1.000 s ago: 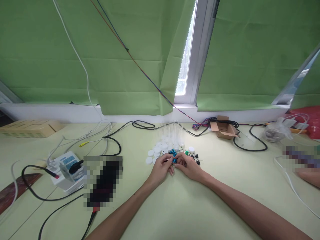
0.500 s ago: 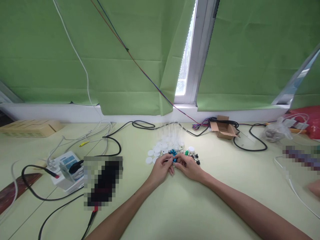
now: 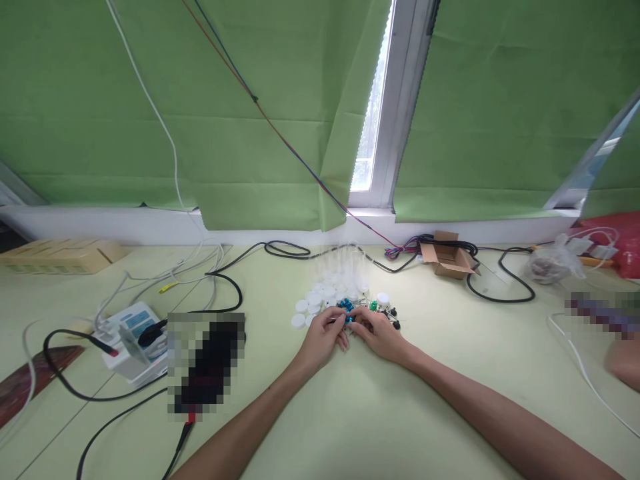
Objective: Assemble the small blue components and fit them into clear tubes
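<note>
My left hand [image 3: 324, 331] is closed in a pinch at the middle of the table, a thin dark and metallic piece showing at its fingertips. Just right of it, my right hand [image 3: 377, 332] pinches a small blue component [image 3: 349, 320]; the fingertips of both hands nearly meet there. More blue components [image 3: 345, 304] lie directly behind the fingers. A green component [image 3: 373, 305] and several black ones with thin metal leads [image 3: 397, 325] lie behind and beside my right hand. White round caps [image 3: 301, 306] spread behind my left hand, with clear tubes [image 3: 350, 263] beyond.
On the left are a white power strip [image 3: 135, 333], black cables and a blurred-out dark object [image 3: 207, 363]. An open cardboard box [image 3: 447, 257] and a clear plastic bag [image 3: 553, 261] stand at the back right. Another person's skin [image 3: 625, 360] shows at the right edge.
My hands hold almost the same pose, with only slight finger movement. At the right edge, the other person's bare skin has come further into view.
</note>
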Available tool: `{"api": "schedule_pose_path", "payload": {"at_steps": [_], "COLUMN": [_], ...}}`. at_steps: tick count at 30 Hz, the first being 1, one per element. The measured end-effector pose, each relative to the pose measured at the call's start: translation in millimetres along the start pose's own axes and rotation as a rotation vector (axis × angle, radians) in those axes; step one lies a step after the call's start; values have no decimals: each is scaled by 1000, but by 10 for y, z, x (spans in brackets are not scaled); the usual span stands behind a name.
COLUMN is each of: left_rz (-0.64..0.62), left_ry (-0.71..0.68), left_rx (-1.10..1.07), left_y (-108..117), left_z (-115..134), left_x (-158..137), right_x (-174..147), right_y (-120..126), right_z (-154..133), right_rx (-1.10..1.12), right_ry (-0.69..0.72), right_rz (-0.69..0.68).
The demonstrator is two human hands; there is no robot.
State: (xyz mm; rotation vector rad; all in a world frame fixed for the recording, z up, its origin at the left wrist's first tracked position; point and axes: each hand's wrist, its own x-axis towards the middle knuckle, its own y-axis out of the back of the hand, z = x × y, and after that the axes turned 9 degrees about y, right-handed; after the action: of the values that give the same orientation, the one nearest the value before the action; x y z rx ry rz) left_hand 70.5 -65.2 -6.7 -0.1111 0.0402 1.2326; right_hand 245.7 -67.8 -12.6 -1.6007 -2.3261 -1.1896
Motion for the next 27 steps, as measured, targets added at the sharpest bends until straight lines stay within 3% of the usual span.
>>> {"api": "schedule_pose_path", "payload": {"at_steps": [27], "left_rz": [-2], "left_ry": [-4], "left_rx": [-19], "left_y": [-8], "left_z": [7], "left_x": [-3], "right_x": [-9], "right_y": [3], "right_z": [13], "right_rx": [17], "right_ry": [14], "right_rz": [0]}}
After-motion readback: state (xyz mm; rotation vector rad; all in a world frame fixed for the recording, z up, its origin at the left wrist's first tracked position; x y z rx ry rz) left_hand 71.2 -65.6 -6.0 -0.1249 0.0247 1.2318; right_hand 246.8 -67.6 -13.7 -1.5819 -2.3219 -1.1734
